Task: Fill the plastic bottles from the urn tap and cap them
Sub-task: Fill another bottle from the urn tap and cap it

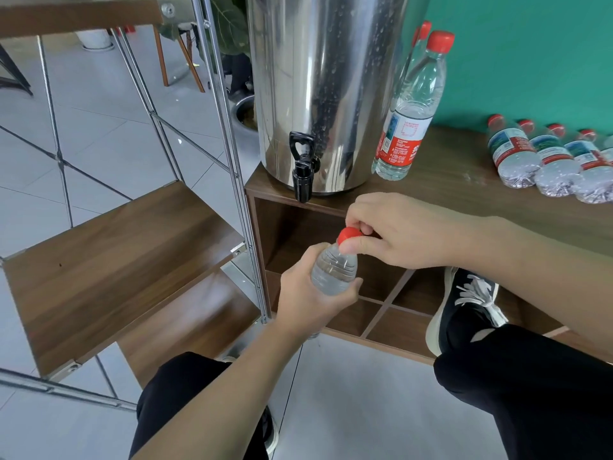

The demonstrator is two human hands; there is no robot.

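The left hand (306,293) grips a clear bottle (333,272) around its body, fingers curled on it, and holds it in the air in front of the worktop (464,180), below the tap (302,167). The bottle looks full of water. The right hand (391,232) pinches the red cap (349,234) on the bottle neck with thumb and fingers. The steel urn (326,91) stands on the left front corner of the worktop, and its black tap reaches over the front edge. Just right of the urn two capped bottles (409,114) stand upright. Near the right edge more capped bottles (547,161) lie on their sides, touching each other.
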